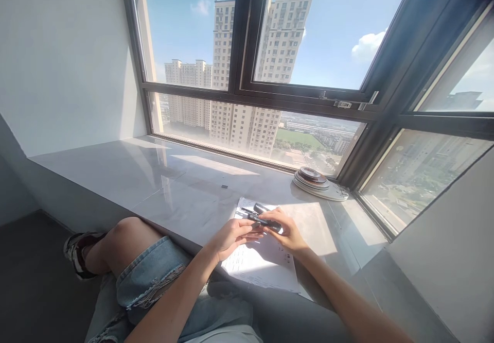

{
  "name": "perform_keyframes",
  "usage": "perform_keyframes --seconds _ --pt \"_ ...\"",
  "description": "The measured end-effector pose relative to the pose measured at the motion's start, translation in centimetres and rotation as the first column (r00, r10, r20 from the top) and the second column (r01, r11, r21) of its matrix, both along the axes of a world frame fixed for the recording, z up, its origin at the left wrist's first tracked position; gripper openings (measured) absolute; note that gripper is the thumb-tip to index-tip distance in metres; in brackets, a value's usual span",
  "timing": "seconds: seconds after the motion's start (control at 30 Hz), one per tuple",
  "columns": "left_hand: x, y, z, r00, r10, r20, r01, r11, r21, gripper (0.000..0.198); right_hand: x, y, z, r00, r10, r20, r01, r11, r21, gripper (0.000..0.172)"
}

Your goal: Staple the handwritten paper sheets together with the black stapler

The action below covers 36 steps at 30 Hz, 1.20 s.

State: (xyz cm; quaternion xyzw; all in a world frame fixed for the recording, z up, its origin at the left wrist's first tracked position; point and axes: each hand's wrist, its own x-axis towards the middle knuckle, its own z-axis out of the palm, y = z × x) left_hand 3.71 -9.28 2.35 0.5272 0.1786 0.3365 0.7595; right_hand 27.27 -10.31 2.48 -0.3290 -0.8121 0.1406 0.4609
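Over the white paper (266,266), a dark marker (254,219) lies across both of my hands. My right hand (287,232) is closed on its right part, thumb and fingers pinching from either side. At its left end, the fingertips of my left hand (229,237) press against it from below and in front; the fingers partly hide their own grip. Just beyond it on the paper lies another dark cylinder (261,208), like a second marker. A thin dark pen-like object (246,210) rests beside that one. Handwriting or print shows on the sheet, too small to read.
The paper lies on a glossy grey window ledge (185,188). Stacked round plates or discs (314,181) stand near the window corner. A small dark piece (224,186) lies farther left. Dark-framed windows (235,96) border the ledge; my bent knee (131,229) sits against its front edge.
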Motion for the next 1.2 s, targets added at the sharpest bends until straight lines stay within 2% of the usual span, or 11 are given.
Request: perform_keyframes --seconds 0.3,0.53,0.77,1.2 --pt "0.1 0.4 -0.8 1.000 0.010 -0.006 -0.010 1.000 0.001 0.042 -0.1 0.1 0.0 1.000 -0.009 0.019 0.008 0.999 0.036 0.024" --pt "0.3 0.8 -1.7 0.996 0.074 -0.044 -0.076 0.996 -0.040 0.039 0.0 0.2 0.0 1.000 -0.007 0.012 0.006 0.998 0.068 0.017" --pt "0.3 0.8 -1.7 0.993 0.086 -0.085 -0.087 0.996 -0.017 0.038 -0.2 0.0 0.1 1.000 0.012 -0.026 -0.010 0.999 0.048 0.018" --pt "0.3 0.7 -1.6 0.996 0.072 -0.052 -0.073 0.997 -0.014 0.034 -0.1 0.0 -0.3 0.991 0.061 -0.121 -0.054 0.997 0.062 0.019"
